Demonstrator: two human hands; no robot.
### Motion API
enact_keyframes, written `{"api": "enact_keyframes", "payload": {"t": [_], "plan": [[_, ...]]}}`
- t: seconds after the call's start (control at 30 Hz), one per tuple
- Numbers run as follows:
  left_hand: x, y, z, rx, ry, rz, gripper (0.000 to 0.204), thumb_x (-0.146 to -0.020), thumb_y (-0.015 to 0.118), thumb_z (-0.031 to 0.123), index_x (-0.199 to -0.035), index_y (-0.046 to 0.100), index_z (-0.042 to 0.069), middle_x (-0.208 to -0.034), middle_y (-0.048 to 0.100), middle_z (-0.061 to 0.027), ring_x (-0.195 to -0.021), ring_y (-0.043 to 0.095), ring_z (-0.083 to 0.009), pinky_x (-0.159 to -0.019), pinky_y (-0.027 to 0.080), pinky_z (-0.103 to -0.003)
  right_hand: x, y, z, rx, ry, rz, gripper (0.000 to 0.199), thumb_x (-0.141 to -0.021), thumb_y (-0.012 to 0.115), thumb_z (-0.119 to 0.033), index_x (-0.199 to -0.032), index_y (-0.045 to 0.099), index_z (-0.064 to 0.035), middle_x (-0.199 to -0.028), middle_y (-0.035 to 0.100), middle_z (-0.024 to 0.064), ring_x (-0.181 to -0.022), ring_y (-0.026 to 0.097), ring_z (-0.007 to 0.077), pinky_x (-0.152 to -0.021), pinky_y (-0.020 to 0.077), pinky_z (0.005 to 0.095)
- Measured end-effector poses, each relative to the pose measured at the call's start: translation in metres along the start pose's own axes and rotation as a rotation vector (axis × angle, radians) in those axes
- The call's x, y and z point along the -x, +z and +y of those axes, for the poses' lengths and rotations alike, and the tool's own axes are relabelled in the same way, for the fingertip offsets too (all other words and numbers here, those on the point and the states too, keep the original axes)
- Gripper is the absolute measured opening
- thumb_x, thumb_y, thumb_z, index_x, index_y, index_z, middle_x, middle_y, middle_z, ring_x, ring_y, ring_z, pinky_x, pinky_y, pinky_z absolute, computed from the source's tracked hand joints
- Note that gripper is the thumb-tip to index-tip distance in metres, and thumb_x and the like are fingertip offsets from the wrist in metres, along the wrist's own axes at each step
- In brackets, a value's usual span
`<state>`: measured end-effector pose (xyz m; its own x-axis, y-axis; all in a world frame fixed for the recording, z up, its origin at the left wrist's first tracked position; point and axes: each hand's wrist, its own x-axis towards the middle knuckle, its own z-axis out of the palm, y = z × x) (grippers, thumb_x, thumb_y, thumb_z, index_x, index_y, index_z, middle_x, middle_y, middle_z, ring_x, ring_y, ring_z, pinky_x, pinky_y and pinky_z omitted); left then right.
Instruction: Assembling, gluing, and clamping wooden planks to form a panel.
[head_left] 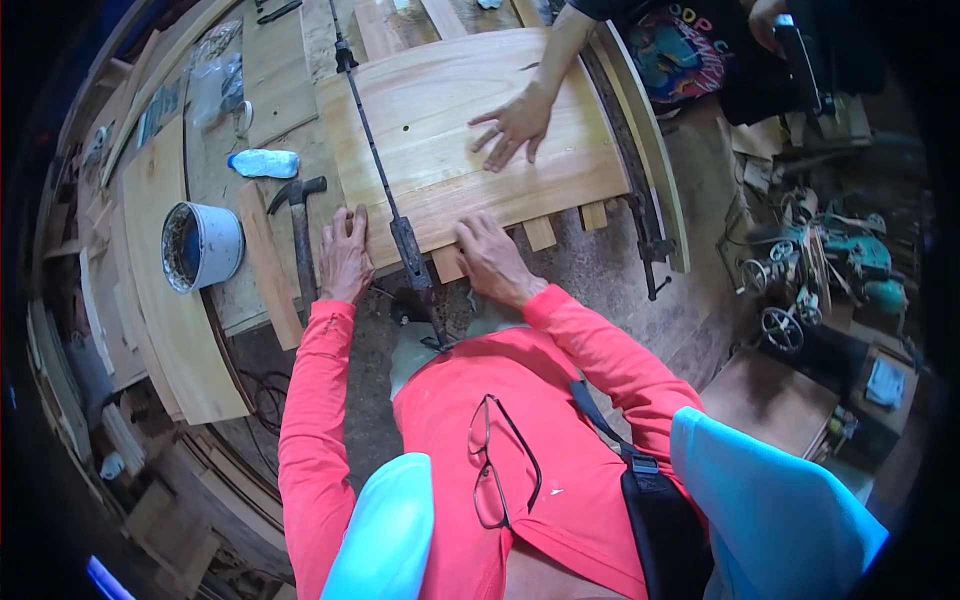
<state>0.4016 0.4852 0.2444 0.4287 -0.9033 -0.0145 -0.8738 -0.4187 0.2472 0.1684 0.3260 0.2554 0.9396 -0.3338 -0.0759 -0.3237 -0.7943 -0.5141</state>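
Observation:
A wide, pale wooden panel [450, 150] lies across the bench in front of me. My left hand [346, 258] is at its near left corner, fingers bent against the edge. Farther right, my right hand [492, 262] grips the same near edge, its fingertips on top. Between my hands runs a long bar clamp [405, 245], spanning the panel from far to near, its screw end by my waist. Another person's hand [520, 125] rests flat, fingers spread, on the panel's right half. Beside my left hand lies a claw hammer [301, 225].
Left of the hammer are a wood strip [268, 255], a white bucket [215, 245] and a plastic bottle [264, 163]. A second clamp [648, 235] lines the panel's right side. Support battens [540, 234] jut from beneath. Green machinery [860, 250] stands on the right.

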Motion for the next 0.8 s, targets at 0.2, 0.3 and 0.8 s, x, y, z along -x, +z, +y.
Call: {"api": "enact_keyframes", "payload": {"t": [0.2,0.3,0.8], "plan": [[0.0,-0.006,-0.018,0.007,0.115,-0.055,0.056,-0.084,0.058,0.004,-0.14,0.052,0.006,-0.139,0.045,-0.0157,-0.114,0.052,-0.0385,-0.098,0.049,-0.046,0.046,-0.013,0.039,0.212,0.243,0.458,0.056,-0.076,0.066,0.001,-0.128,0.047,0.0088,-0.134,0.05,0.0314,-0.125,0.048,0.0486,-0.109,0.0399,0.0521],[0.004,-0.006,-0.028,0.016,0.2,-0.008,0.055,-0.084,0.059,0.004,-0.138,0.053,0.005,-0.137,0.048,-0.016,-0.116,0.052,-0.038,-0.098,0.049,-0.045,0.031,-0.025,0.07,0.302,0.294,0.456,0.065,-0.074,0.065,0.003,-0.134,0.043,0.0097,-0.142,0.044,0.0333,-0.131,0.044,0.0501,-0.113,0.0365,0.0517],[0.145,-0.025,0.018,0.569,-0.235,0.003,0.034,-0.09,0.051,-0.003,-0.123,0.058,-0.005,-0.126,0.057,-0.0219,-0.121,0.056,-0.039,-0.106,0.044,-0.043,-0.005,-0.046,0.098,0.207,0.198,0.158,0.069,-0.071,0.071,-0.006,-0.135,0.044,0.0011,-0.137,0.05,0.0258,-0.13,0.048,0.04,-0.108,0.0378,0.0538]]}}
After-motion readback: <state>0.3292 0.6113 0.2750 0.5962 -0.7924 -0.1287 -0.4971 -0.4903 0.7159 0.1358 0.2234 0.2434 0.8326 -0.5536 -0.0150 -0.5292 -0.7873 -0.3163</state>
